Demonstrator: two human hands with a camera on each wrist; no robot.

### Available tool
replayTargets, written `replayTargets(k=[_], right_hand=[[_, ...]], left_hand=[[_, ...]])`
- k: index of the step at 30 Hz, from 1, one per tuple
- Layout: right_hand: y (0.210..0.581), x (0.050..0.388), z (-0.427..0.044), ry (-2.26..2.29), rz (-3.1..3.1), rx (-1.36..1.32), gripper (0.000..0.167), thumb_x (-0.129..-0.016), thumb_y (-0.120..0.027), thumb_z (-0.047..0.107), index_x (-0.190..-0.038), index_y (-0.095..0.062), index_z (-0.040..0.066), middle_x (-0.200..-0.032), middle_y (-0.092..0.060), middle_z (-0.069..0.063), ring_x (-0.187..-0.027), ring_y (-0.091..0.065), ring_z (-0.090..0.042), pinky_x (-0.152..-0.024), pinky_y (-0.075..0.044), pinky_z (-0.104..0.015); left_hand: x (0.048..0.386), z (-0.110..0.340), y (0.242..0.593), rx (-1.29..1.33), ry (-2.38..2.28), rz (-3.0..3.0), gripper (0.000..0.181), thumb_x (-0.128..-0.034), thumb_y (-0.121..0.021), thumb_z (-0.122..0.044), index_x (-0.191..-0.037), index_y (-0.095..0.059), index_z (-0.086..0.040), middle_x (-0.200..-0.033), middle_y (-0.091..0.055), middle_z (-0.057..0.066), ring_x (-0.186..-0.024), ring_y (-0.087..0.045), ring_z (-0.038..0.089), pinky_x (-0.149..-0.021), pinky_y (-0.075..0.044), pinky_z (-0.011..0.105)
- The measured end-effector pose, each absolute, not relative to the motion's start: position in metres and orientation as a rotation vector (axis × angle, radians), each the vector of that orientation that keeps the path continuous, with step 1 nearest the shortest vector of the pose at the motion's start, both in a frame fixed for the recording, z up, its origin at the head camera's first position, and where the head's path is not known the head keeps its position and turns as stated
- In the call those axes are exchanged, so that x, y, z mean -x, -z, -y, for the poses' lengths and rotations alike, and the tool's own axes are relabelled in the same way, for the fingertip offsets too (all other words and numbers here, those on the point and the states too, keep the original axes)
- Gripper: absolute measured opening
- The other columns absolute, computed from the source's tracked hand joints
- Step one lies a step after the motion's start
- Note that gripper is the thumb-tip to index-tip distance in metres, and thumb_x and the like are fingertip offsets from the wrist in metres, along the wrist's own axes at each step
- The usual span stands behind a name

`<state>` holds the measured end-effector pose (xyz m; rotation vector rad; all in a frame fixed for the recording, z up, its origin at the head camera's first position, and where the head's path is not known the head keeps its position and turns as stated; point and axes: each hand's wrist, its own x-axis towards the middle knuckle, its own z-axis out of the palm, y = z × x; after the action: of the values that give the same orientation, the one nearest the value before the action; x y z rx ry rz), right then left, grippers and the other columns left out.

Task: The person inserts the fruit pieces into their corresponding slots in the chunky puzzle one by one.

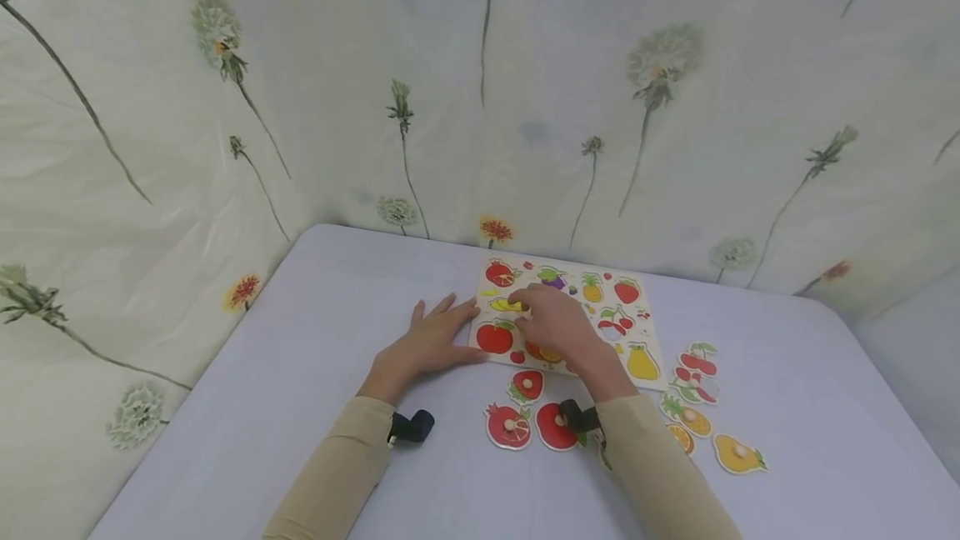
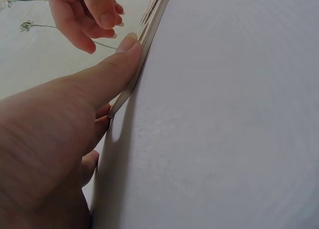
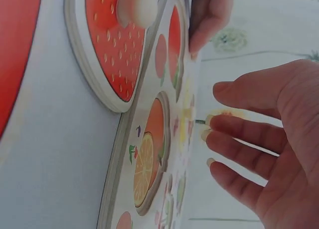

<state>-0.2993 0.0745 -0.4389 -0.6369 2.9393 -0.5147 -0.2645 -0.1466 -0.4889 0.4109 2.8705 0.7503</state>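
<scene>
A wooden fruit puzzle board (image 1: 585, 317) lies on the table with its printed fruit shapes facing up. My left hand (image 1: 429, 344) is spread at its left side, the fingertips touching the edge and the thumb (image 2: 127, 57) on the front corner. Over the yellow banana shape (image 1: 504, 305) hovers my right hand (image 1: 558, 325), fingers loosely bent and nothing between them. The right wrist view shows its thumb and fingers apart above the board. Under that hand, an orange shape (image 3: 149, 164) is partly hidden in the head view.
Knobbed puzzle pieces lie in front of the board: a strawberry (image 1: 527, 387), a pomegranate (image 1: 507, 427) and an apple (image 1: 553, 427). To the right are a pear piece (image 1: 738, 454), a pineapple piece (image 1: 693, 419), a cherry piece (image 1: 697, 360) and others. A dandelion-print curtain (image 1: 525, 107) hangs behind.
</scene>
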Motion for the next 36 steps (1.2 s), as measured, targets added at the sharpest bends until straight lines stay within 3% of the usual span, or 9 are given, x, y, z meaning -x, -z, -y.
replayTargets(k=[5, 26, 36], right_hand=[[0.436, 0.292, -0.077, 0.544, -2.939, 0.652, 0.039, -0.090, -0.072, 0.029, -0.129, -0.066, 0.023, -0.119, -0.070, -0.002, -0.110, -0.063, -0.023, -0.091, -0.056, -0.044], [0.438, 0.268, -0.098, 0.540, -2.951, 0.598, 0.040, -0.087, -0.075, 0.030, -0.125, -0.067, 0.023, -0.112, -0.068, 0.002, -0.099, -0.060, -0.018, -0.080, -0.056, -0.037], [0.438, 0.255, -0.107, 0.561, -2.931, 0.592, 0.037, -0.087, -0.075, 0.029, -0.123, -0.069, 0.023, -0.116, -0.069, 0.001, -0.108, -0.061, -0.020, -0.090, -0.056, -0.042]], left_hand=[[0.265, 0.148, 0.491, -0.407, -0.762, -2.870, 0.085, -0.0821, -0.067, -0.066, -0.153, -0.037, -0.029, -0.163, -0.032, -0.007, -0.157, -0.012, 0.023, -0.124, 0.002, 0.062], [0.263, 0.146, 0.489, -0.403, -0.774, -2.858, 0.085, -0.0836, -0.066, -0.064, -0.154, -0.036, -0.027, -0.163, -0.032, -0.003, -0.157, -0.010, 0.024, -0.124, 0.003, 0.060], [0.262, 0.145, 0.490, -0.390, -0.760, -2.864, 0.086, -0.0823, -0.068, -0.064, -0.154, -0.037, -0.027, -0.163, -0.033, -0.003, -0.157, -0.011, 0.024, -0.124, 0.002, 0.061]])
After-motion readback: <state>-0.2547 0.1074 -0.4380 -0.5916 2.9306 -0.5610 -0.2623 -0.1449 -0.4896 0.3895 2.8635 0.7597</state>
